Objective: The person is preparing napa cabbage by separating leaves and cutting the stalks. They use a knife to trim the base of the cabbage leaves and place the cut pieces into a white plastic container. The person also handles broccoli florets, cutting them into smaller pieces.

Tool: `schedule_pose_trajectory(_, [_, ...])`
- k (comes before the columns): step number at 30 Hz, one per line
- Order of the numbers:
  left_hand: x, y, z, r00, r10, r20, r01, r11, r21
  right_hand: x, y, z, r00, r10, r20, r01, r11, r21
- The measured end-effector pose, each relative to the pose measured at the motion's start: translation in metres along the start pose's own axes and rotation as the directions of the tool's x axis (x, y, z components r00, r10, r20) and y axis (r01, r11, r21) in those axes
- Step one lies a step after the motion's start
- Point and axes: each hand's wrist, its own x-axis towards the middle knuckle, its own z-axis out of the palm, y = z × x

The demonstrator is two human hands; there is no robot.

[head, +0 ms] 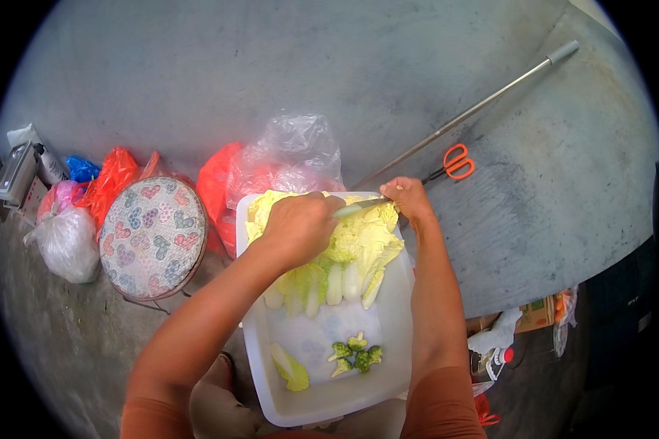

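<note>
A small knife (370, 203) spans the gap between my hands, above a white plastic tub. My left hand (302, 225) is closed around its pale end, and the blade points toward my right hand (409, 197). The fingers of my right hand pinch a cabbage leaf edge near the blade tip; the exact contact is partly hidden. Yellow-green napa cabbage leaves (362, 241) fill the far part of the tub (329, 420), white ribs toward me. Nearer me in the tub are broccoli florets (357, 356) and a separate cabbage leaf (291, 367).
Orange-handled scissors (458, 162) and a metal pole (472, 110) lie on the grey surface beyond. Red bags (217, 181) and a clear plastic bag (307, 142) sit behind the tub. A round heart-patterned stool (154, 236) stands left; a red-capped bottle (497, 362) is at right.
</note>
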Motion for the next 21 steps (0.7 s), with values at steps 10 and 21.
schedule_pose_trajectory(10, [-0.001, 0.0, 0.003, 0.994, -0.112, -0.012, 0.113, 0.991, 0.07, -0.002, 0.016, -0.008, 0.987, -0.085, -0.136, 0.07, 0.991, -0.113])
schedule_pose_trajectory(21, [-0.047, -0.014, -0.051, 0.907, -0.401, -0.129, 0.072, 0.451, -0.89, -0.079, 0.023, -0.073, 0.992, 0.109, -0.071, -0.098, 0.985, 0.139])
